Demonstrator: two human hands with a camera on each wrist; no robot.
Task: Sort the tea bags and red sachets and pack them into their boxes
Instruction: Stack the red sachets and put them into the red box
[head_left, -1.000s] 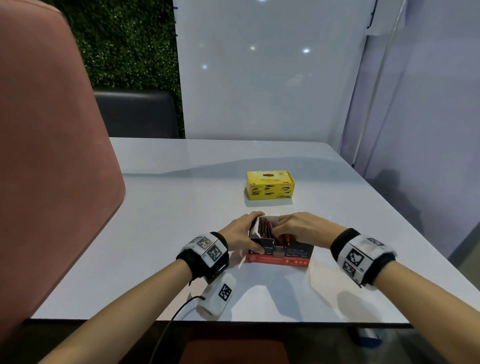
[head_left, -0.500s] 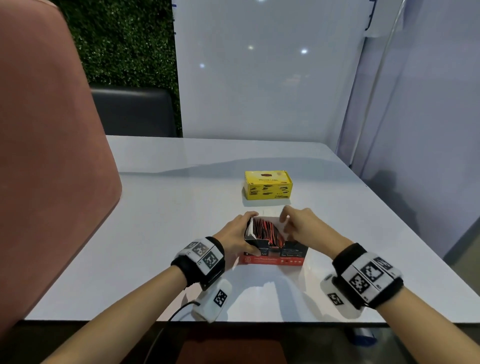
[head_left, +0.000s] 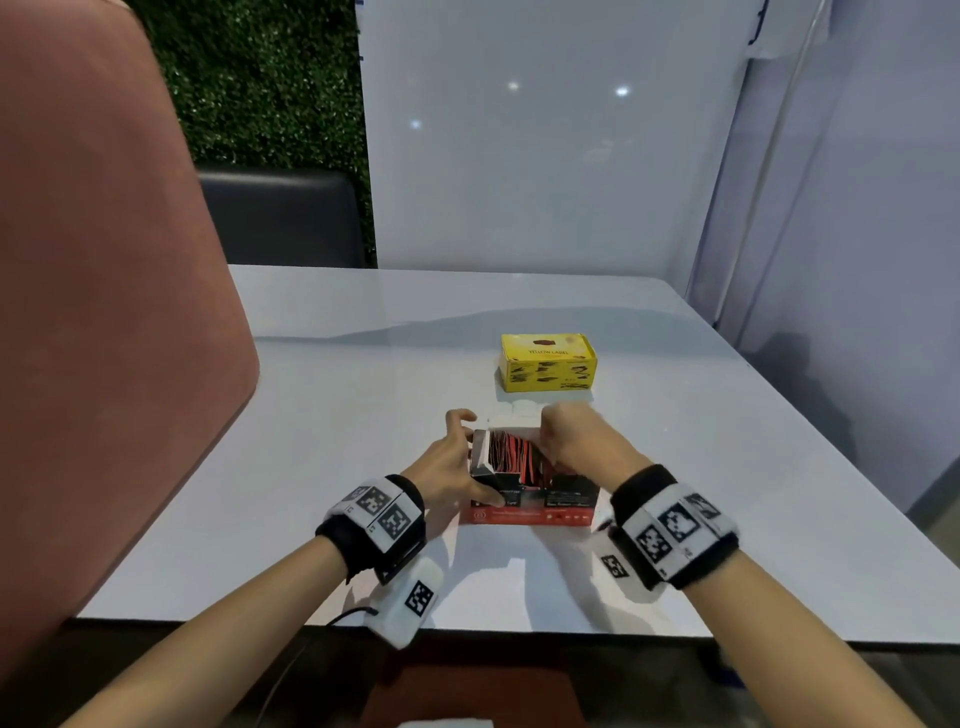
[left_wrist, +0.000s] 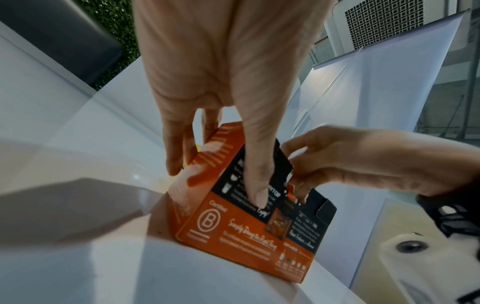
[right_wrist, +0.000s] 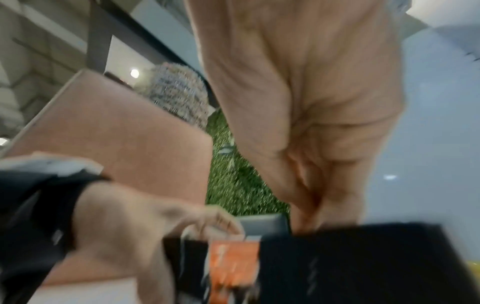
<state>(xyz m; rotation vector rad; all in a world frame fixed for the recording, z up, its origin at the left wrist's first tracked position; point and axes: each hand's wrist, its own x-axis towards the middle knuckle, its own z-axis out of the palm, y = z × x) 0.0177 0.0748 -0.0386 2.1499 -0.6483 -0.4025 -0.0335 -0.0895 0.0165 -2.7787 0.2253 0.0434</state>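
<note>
A pink chair back fills the left of the head view and overhangs the left edge of the table. Behind it a dark seat and a green hedge wall are seen, with white panels beyond the far edge.

The left hand is set against the left end of the red box: the thumb is pressed on the near face and the fingers are spread along the end, slightly bent. The box stands near the front edge, its top open, with red sachets packed upright inside. A black flap is seen standing off the near face in the left wrist view.

The right hand is placed over the right part of the opening, fingers curled down at the sachets. What exactly is pinched cannot be told; the right wrist view is blurred and the fingertips are hidden behind the box rim.

The yellow box stands closed behind the red box, apart from it. Bare table lies open to the left, right and far side. The right table edge runs close to a white wall.
</note>
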